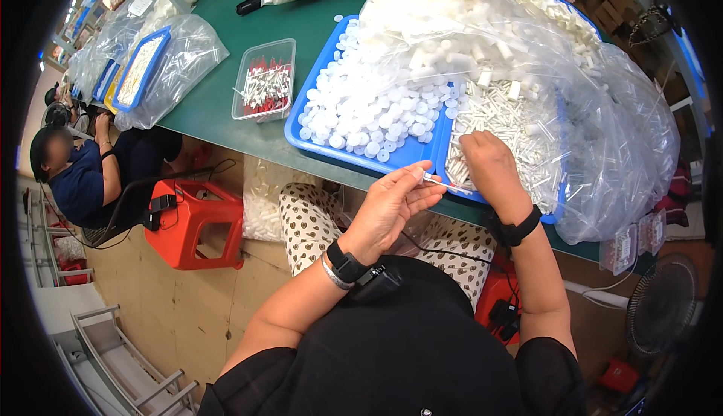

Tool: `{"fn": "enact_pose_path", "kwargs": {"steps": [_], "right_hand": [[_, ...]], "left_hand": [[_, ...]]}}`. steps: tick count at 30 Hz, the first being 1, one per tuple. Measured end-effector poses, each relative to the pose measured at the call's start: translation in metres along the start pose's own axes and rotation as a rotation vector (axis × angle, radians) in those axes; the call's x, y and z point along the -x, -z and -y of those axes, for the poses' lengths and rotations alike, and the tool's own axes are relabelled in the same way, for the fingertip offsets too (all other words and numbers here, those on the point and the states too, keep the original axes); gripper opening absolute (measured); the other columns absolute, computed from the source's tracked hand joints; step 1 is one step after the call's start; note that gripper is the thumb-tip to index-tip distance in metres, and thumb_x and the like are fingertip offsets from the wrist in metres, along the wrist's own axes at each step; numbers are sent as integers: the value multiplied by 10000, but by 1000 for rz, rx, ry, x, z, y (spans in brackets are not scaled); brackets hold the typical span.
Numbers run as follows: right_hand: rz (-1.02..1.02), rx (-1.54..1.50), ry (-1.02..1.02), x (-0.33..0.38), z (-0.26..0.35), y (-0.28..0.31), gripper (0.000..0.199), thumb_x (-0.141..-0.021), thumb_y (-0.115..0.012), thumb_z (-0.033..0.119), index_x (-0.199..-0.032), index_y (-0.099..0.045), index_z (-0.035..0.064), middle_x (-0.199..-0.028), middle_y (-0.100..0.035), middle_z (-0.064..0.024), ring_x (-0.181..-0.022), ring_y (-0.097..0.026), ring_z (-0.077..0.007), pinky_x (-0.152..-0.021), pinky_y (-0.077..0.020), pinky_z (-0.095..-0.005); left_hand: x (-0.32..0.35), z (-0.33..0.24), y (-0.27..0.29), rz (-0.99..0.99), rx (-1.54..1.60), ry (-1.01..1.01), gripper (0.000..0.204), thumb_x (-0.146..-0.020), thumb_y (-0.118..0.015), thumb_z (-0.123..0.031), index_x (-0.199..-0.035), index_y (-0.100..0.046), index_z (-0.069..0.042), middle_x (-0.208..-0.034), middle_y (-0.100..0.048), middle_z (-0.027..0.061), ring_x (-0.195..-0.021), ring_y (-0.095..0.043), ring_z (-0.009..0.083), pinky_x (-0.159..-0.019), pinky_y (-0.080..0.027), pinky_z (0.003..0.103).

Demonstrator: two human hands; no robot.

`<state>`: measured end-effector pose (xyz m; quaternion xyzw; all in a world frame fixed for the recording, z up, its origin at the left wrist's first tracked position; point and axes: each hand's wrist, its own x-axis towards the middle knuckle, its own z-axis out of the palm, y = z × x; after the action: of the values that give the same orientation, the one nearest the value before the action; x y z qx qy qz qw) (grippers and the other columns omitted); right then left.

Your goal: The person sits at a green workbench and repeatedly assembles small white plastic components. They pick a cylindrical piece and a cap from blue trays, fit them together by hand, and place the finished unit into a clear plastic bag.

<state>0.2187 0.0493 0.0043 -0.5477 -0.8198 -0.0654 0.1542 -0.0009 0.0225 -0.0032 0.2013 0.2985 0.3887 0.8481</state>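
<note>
My left hand [390, 207] is at the front edge of the table, thumb and fingertips pinching a thin white stick [447, 184] that points to the right. My right hand [491, 161] reaches down over a heap of small white tubes [533, 161] in the right part of a blue tray. Its fingers are drawn together at the heap, and what they hold, if anything, is hidden. Left of it, translucent white discs [369, 107] fill the other part of the blue tray [305, 143].
A clear plastic box [242, 107] holds red and white thin pieces. A large clear bag [467, 32] of white cylinders lies across the tray's back. Another person [83, 161] sits at the left, near a red stool [197, 224]. A fan [663, 303] stands at the right.
</note>
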Motion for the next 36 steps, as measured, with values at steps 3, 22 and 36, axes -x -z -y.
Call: {"fn": "enact_pose_path", "kwargs": {"steps": [3, 22, 36], "right_hand": [[4, 16, -2, 0, -1, 1, 88, -753, -613, 15, -836, -589, 31, -815, -577, -125, -825, -599, -302, -722, -503, -392], [-24, -660, -193, 27, 36, 41, 95, -884, -646, 14, -940, -571, 2, -783, -672, -124, -684, -671, -258, -614, -515, -330], [46, -936, -470, 28, 55, 31, 137, -1006, -530, 125, -937, -560, 10, -693, -586, -87, -598, -586, -195, -570, -453, -322]], "left_hand": [[0, -2, 1, 6, 11, -20, 446, -1029, -529, -251, -1347, -462, 55, -1131, -638, 182, -1090, -649, 242, -964, -536, 338], [-7, -13, 1, -66, 71, -127, 450, -1012, -567, -252, -1327, -472, 55, -1053, -655, 133, -1038, -662, 212, -944, -551, 317], [-6, 8, -7, 55, -115, -113, 466, -1021, -549, -237, -1401, -459, 18, -1245, -628, 119, -1099, -629, 192, -999, -496, 332]]}}
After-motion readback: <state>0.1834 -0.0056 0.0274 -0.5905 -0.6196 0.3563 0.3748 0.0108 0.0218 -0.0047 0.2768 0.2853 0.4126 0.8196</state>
